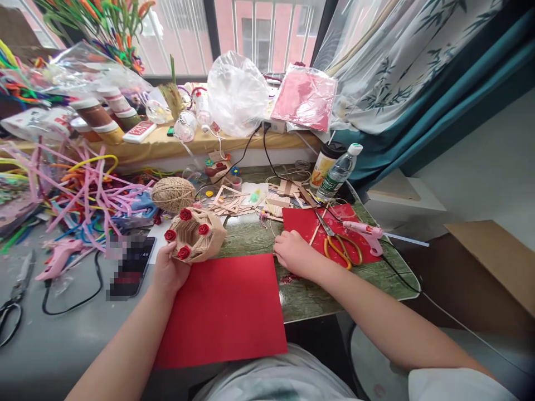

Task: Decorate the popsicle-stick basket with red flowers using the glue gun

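My left hand (170,272) grips the near left side of a twine-wrapped basket (213,236) with several red roses (184,253) around its rim. The basket is tilted, so its opening faces me. My right hand (295,253) rests low over the table, fingers curled together beside the corner of a large red sheet (225,312). Whatever those fingers may hold is hidden. Just right of that hand, yellow-handled scissors (340,250) and a thin wooden stick (316,231) lie on a smaller red sheet (301,218).
A pink glue gun (364,229) lies at the right, its cord trailing off the table. Behind are a twine ball (173,194), wooden sticks (278,205), a water bottle (339,172) and a cup (326,162). A phone (134,268) and pink pipe cleaners (90,189) occupy the left.
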